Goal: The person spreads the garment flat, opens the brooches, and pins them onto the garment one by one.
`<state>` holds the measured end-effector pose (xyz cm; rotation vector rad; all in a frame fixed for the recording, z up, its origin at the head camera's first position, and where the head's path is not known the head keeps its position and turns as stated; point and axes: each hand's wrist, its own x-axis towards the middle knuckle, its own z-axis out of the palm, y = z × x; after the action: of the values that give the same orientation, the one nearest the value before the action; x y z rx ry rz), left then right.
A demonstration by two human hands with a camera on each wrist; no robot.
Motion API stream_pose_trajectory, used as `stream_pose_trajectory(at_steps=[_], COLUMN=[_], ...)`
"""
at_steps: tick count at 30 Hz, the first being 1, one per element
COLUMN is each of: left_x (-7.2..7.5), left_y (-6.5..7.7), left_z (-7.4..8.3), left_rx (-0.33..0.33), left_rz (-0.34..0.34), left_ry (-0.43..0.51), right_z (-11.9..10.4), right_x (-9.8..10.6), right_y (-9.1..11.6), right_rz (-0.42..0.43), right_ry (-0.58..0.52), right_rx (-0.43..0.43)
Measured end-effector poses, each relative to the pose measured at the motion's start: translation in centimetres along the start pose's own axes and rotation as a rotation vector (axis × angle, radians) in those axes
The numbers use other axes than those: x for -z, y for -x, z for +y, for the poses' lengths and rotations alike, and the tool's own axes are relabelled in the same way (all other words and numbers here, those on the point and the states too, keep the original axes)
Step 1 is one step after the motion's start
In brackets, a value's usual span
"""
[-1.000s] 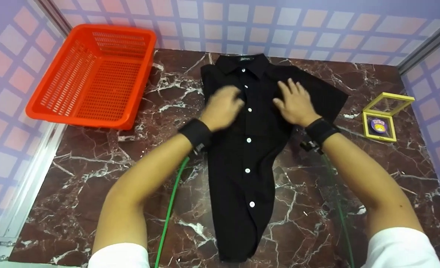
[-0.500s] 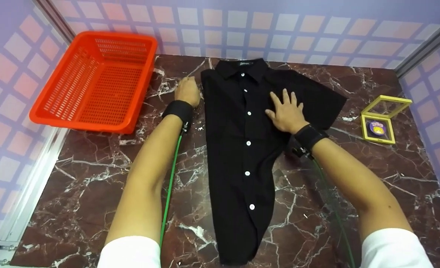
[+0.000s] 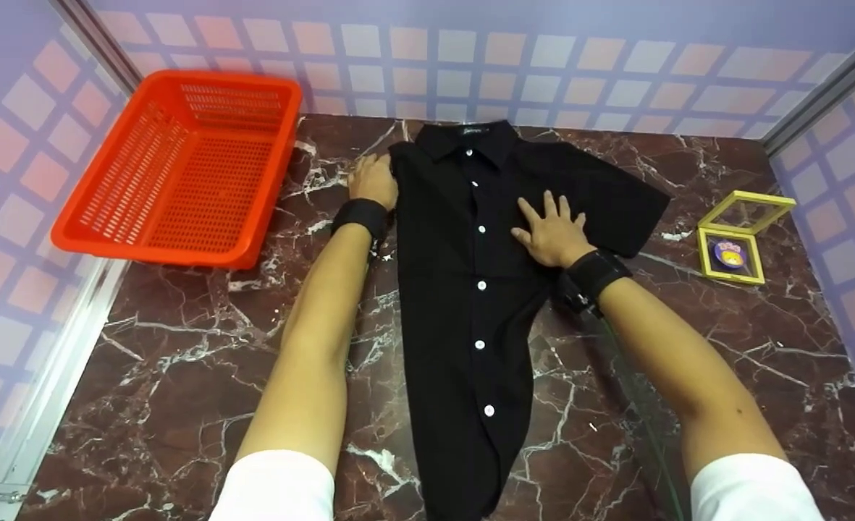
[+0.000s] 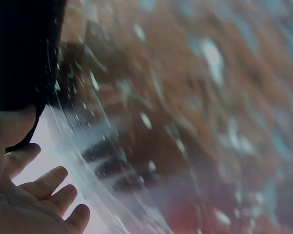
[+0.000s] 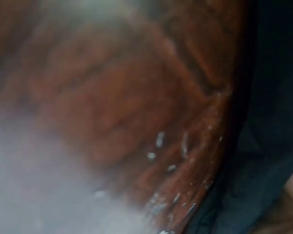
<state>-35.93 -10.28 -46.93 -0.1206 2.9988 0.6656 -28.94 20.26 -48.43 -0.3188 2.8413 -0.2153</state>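
Observation:
A black short-sleeved button-up shirt (image 3: 441,311) lies front up with its collar toward the back wall. Its right sleeve is spread out; no left sleeve shows, and the left side runs in a straight edge. My left hand (image 3: 374,181) is at that edge near the shoulder. In the left wrist view, the fingers of the left hand (image 4: 44,195) are loosely bent and apart, with the thumb close to the black cloth (image 4: 19,53). With fingers spread, my right hand (image 3: 554,233) rests flat on the shirt's chest, right of the buttons.
A red plastic basket (image 3: 250,250) stands at the back left. At right, a small yellow-framed case (image 3: 733,276) with its lid up holds a round purple badge (image 3: 729,253). The marbled table (image 3: 203,383) meets patterned walls at the back and sides.
My left hand has gone from above the shirt's chest out to the table on the left, then back to the shirt's left edge. The right hand has slid slightly down and inward on the chest.

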Motion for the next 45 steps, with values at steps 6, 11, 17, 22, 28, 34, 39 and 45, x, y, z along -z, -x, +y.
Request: stream_pose_trajectory(at_steps=[6, 11, 17, 22, 28, 34, 39, 45], left_x=[-0.7, -1.0, -0.7, -0.4, -0.3, -0.1, 0.6, 1.5], left_y=[-0.3, -0.4, -0.7, -0.7, -0.8, -1.1, -1.4, -1.3], left_z=[0.0, -0.1, 0.5, 0.7, 1.2, 1.2, 0.7, 0.4], left_rx=[-0.037, -0.087, -0.177, -0.189, -0.177, -0.150, -0.142, -0.146], left_rz=[-0.019, -0.053, -0.029, 0.019, 0.068, 0.101, 0.112, 0.111], left_ry=[0.148, 0.311, 0.358, 0.309, 0.279, 0.251, 0.269, 0.347], right_z=[-0.1, -0.1, -0.1, -0.3, -0.3, -0.2, -0.3, -0.1], right_x=[-0.1, 0.0, 0.4, 0.4, 0.6, 0.6, 0.4, 0.4], right_y=[-0.1, -0.1, -0.1, -0.1, -0.2, -0.2, -0.2, -0.2], right_rz=[-0.018, -0.034, -0.024, -0.035, -0.033, -0.039, -0.034, -0.036], right_ry=[0.024, 0.029, 0.032, 0.034, 0.039, 0.025, 0.017, 0.028], right_rx=[0.000, 0.001, -0.009, -0.005, -0.013, -0.020, -0.021, -0.022])
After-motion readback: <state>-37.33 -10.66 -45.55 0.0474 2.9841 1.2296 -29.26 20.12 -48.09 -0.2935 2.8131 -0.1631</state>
